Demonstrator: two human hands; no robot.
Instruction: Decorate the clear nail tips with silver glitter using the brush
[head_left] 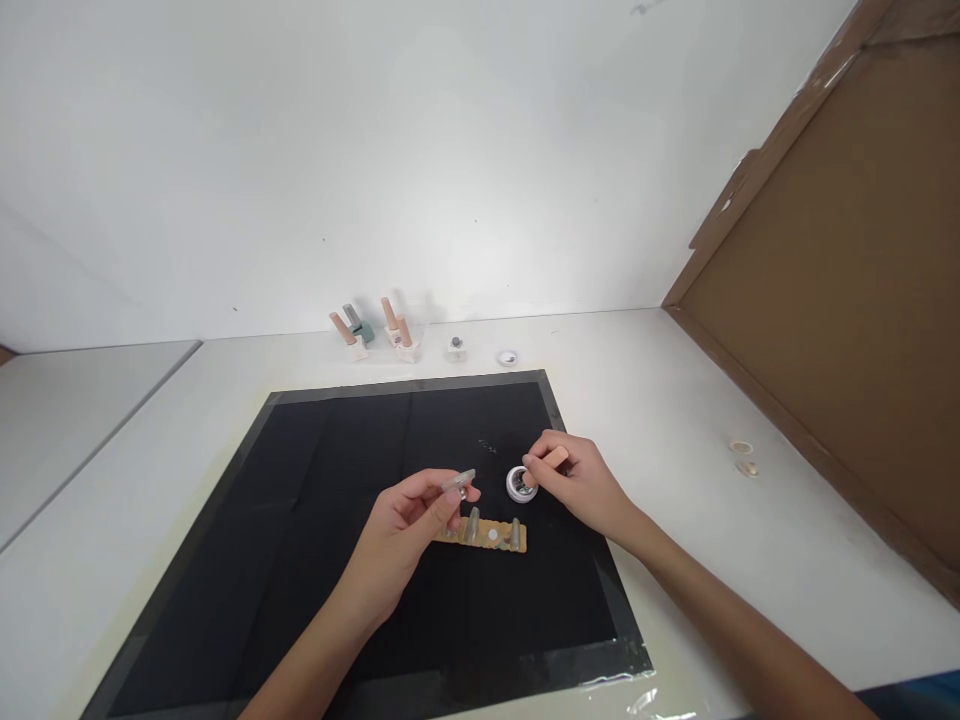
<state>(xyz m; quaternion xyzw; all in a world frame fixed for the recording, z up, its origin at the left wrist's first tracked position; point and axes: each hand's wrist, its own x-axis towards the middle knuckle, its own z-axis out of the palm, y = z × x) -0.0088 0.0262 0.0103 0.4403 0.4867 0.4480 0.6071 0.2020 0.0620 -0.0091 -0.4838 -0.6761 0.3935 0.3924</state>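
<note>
Between the thumb and fingers of my left hand (409,525) is a greyish false nail (459,481) with a small round metal piece beneath it. My right hand (574,475) grips a peach nail polish cap (555,458), its lower end over a small round white jar (513,490) with shiny dark contents. Whether the brush touches the contents, I cannot make out. Below my left fingers lies a tan strip (484,540) bearing several greyish false nails (515,535); its left end is partly hidden by that hand.
Under the work lies a black mat (315,520) taped at its edges. Behind it stand tilted polish bottles (406,345), a capless bottle (456,348) and a round white lid (508,357). Two small beige discs (742,447) lie at right, near a cardboard panel (840,300).
</note>
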